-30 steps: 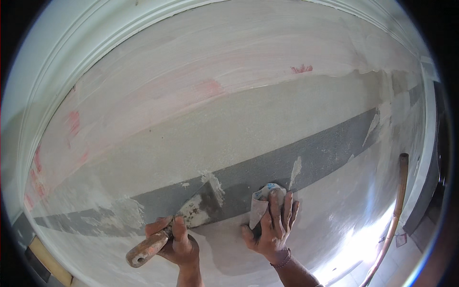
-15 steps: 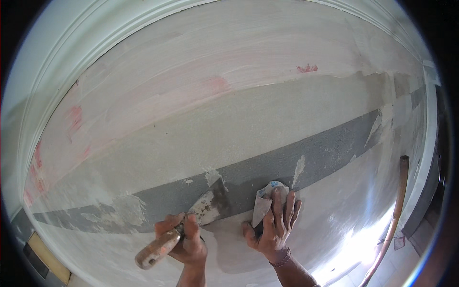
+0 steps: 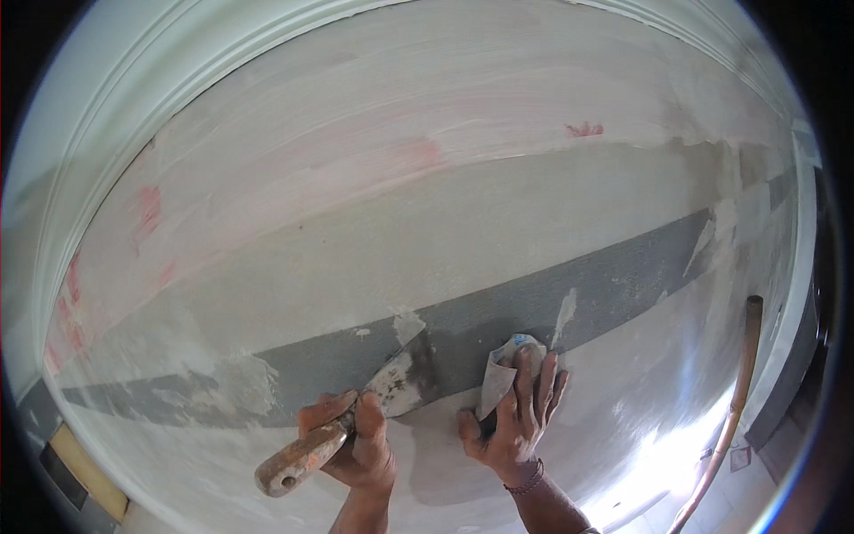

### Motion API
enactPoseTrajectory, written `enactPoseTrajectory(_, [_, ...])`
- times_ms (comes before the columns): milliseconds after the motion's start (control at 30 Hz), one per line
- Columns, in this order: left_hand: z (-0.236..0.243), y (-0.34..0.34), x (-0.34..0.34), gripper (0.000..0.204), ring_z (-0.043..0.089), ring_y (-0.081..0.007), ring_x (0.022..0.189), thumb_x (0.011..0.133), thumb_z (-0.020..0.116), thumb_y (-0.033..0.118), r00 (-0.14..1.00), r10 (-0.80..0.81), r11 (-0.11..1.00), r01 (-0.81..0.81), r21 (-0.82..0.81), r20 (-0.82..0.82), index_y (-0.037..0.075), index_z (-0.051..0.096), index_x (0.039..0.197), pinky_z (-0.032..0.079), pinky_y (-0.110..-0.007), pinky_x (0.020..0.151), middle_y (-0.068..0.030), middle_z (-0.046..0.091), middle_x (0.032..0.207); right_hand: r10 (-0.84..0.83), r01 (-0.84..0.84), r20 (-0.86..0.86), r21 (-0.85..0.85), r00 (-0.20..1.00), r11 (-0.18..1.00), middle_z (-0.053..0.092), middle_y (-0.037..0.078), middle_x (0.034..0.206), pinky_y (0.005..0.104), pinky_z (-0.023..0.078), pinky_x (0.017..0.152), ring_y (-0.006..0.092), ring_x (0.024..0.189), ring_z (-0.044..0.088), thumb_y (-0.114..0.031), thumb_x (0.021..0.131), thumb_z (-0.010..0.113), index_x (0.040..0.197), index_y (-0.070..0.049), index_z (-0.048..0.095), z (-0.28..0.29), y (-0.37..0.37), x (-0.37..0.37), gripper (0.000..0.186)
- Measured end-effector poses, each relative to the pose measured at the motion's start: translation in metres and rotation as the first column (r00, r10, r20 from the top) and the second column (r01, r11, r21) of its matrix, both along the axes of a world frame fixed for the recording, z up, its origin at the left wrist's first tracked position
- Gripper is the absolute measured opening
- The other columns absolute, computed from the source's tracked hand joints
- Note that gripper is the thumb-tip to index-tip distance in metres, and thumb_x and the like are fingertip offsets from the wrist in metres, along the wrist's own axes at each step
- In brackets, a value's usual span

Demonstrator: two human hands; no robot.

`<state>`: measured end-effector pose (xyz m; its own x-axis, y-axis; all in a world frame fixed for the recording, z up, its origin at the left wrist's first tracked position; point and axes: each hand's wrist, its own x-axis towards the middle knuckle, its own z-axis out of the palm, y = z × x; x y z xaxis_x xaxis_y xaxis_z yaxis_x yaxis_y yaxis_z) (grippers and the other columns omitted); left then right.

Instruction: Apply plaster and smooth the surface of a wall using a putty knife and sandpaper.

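My left hand (image 3: 365, 449) is wrapped round the wooden handle of a stained scraper (image 3: 400, 378), whose broad metal blade lies against a dark grey band (image 3: 640, 267) across the pale surface. Just to the right, my right hand (image 3: 516, 423) presses a crumpled, folded pale sheet (image 3: 498, 369) with a blue-marked top onto the same band; its fingertips rest over the sheet and its palm side is hidden. Rough pale smears (image 3: 249, 383) of filler show on the band left of the blade.
The surface (image 3: 427, 214) has a pinkish, streaked upper part, bordered by white moulding (image 3: 107, 98). A long curved wooden pole (image 3: 740, 392) stands at the right beside a white edge. Bright light glares at lower right. A tan panel (image 3: 89, 472) lies at lower left.
The view has shifted slightly. My left hand and the scraper have moved a little rightward along the band. My right hand and the sheet stay nearly in place on the surface.
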<state>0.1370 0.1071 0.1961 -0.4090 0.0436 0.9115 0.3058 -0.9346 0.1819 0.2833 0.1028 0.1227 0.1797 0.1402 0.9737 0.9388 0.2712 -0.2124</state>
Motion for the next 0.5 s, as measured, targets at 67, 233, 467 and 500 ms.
enactPoseTrajectory(67, [0.002,0.003,0.000,0.033,0.044,-0.0112,0.060,0.074,0.072,0.019,0.997,-0.067,0.995,0.069,0.067,-0.026,0.006,0.043,0.082,0.036,-0.026,0.053,-0.0011,0.044,0.069,-0.016,0.015,-0.025,-0.013,1.000,1.000,0.033,0.022,0.135,0.0621,0.013,0.100,0.0468,0.127,0.021,-0.043,0.080,0.049,0.141,-0.021,0.005,0.000,0.002,0.000,0.079])
enactPoseTrajectory(233, [-0.001,0.007,-0.004,0.029,0.044,-0.0113,0.066,0.076,0.069,0.017,0.995,0.084,0.995,-0.081,0.058,-0.053,0.006,0.044,0.084,0.036,-0.027,0.058,-0.0022,0.046,0.073,-0.007,0.007,-0.014,-0.005,1.000,1.000,0.032,0.022,0.136,0.0617,0.011,0.100,0.0464,0.127,0.020,-0.041,0.079,0.050,0.141,-0.020,0.006,0.004,0.002,-0.001,0.078])
enactPoseTrajectory(467, [0.006,-0.002,0.004,0.025,0.043,-0.0114,0.062,0.076,0.067,0.013,0.997,-0.071,0.997,0.071,0.032,0.007,0.006,0.043,0.078,0.035,-0.025,0.056,-0.0034,0.047,0.069,-0.014,0.013,-0.007,-0.034,1.000,0.999,0.031,0.021,0.137,0.0618,0.011,0.100,0.0466,0.127,0.019,-0.041,0.080,0.049,0.141,-0.018,0.007,0.002,0.001,0.001,0.078])
enactPoseTrajectory(500, [0.006,-0.002,0.001,0.025,0.043,-0.0112,0.062,0.076,0.067,0.013,0.991,-0.124,0.992,0.124,0.018,0.053,0.007,0.043,0.078,0.035,-0.025,0.056,-0.0030,0.047,0.069,-0.016,0.016,0.005,-0.020,1.000,1.000,0.031,0.021,0.137,0.0619,0.011,0.100,0.0469,0.127,0.020,-0.041,0.080,0.049,0.141,-0.018,0.007,0.001,0.002,0.002,0.077])
